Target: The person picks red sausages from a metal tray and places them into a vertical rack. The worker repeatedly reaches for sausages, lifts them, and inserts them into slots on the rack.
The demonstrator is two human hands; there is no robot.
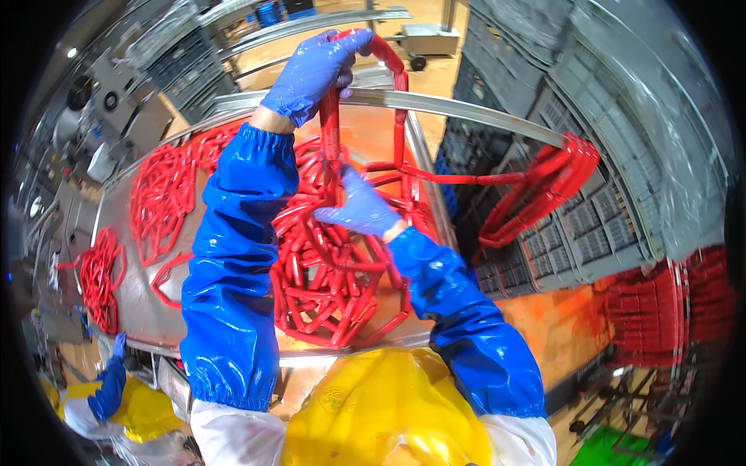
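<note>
Above the metal table, my left hand, in a purple glove, is closed around a string of red-cased sausage links. The string arches above a metal rod and drops on both sides of it. Lower down, my right hand, also gloved, has its thumb and fingers spread around the hanging links; a firm grip is not visible. Beneath it lies a tangled pile of red sausage links. A looped bundle of links hangs at the rod's right end, joined by a strand to the middle.
More heaps of links and a smaller heap lie on the table's left. Stacked grey plastic crates stand close on the right. Red links hang on a rack at lower right. A co-worker stands at lower left.
</note>
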